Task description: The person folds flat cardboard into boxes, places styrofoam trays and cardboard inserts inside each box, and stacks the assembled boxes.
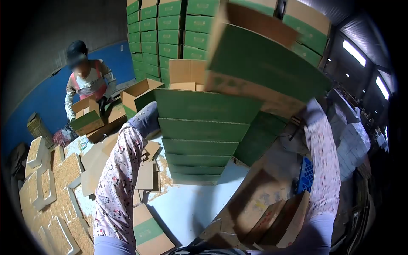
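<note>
Head view: right hand point(311, 111) at box point(265, 63), print point(227, 83) blurred.

I'm in what looks like a packing area of a warehouse or workshop: green-and-brown cartons point(163, 36) rise in tall columns near a blue-painted wall point(27, 100). Over to my right, strip lights point(354, 53) shine under a ribbed metal roof point(365, 36), and a co-worker point(90, 78) stands among open boxes point(140, 91) on my left.
</note>
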### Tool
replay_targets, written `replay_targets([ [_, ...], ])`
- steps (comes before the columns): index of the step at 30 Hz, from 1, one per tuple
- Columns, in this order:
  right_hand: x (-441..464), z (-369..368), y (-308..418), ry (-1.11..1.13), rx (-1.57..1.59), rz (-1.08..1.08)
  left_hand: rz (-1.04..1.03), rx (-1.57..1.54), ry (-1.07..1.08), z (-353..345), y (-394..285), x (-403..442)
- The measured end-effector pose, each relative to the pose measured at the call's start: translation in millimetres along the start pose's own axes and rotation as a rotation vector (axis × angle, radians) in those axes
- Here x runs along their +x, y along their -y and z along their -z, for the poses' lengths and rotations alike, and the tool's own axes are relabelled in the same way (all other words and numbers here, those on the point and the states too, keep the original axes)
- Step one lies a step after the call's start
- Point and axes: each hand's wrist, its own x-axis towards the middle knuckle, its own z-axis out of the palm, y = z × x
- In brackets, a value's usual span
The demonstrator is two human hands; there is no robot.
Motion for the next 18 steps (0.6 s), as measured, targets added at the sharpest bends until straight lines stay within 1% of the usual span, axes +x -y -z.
replay_targets([
  [1, 27.6, -5.7, -15.8, -0.013, -0.017, -0.009, 0.023, 0.003, 0.000, -8.5, 10.0, 2.6],
  [3, 65.7, -12.6, -46.9, -0.048, -0.055, -0.019, 0.059, -0.908, -0.392, -28.1, 36.9, 7.7],
  [4, 77.5, -9.7, -63.0, -0.072, -0.078, -0.023, 0.075, -0.901, -0.402, -30.2, 29.6, 7.1],
  [6, 89.6, -3.7, -93.8, -0.113, -0.132, -0.020, 0.198, -1.358, -0.620, -34.6, 6.5, 6.9],
  [7, 88.7, -0.5, -104.5, -0.130, -0.163, -0.008, 0.199, -1.341, -0.569, -33.8, 5.2, 5.1],
  [9, 75.6, 15.7, -136.4, -0.152, -0.217, 0.028, 0.242, -0.904, -0.591, -39.8, -8.8, -24.1],
  [10, 53.8, 29.8, -151.5, -0.150, -0.258, 0.063, 0.362, -0.768, -0.629, -42.7, -8.3, -45.3],
  [11, 25.4, 51.6, -171.6, -0.128, -0.315, 0.106, 0.245, -0.637, -0.710, -53.1, 11.5, -74.8],
  [12, -19.0, 82.2, -196.3, -0.079, -0.398, 0.143, 0.115, -0.277, -0.696, -63.8, 46.9, -121.1],
  [13, -72.6, 128.4, -222.9, 0.120, -0.539, 0.183, 0.212, -0.131, -0.662, -77.2, 46.3, -180.6],
  [14, -155.6, 130.6, -241.0, -0.061, -0.849, 0.088, 0.282, 0.148, -0.593, -100.4, 67.2, -245.4],
  [15, -204.1, 89.6, -265.0, -0.336, -0.470, -0.176, 0.354, 0.422, -0.520, -125.0, 80.4, -313.4],
  [16, -252.0, 109.5, -306.6, -0.264, -0.433, -0.417, 0.517, 0.673, -0.417, -162.6, 99.5, -386.5],
  [17, -298.9, 127.7, -347.7, -0.167, -0.421, -0.677, 0.696, 0.801, -0.241, -202.1, 119.6, -459.1],
  [18, -344.9, 146.1, -388.9, -0.049, -0.428, -0.914, 0.796, 0.756, -0.205, -232.2, 115.6, -511.4],
])
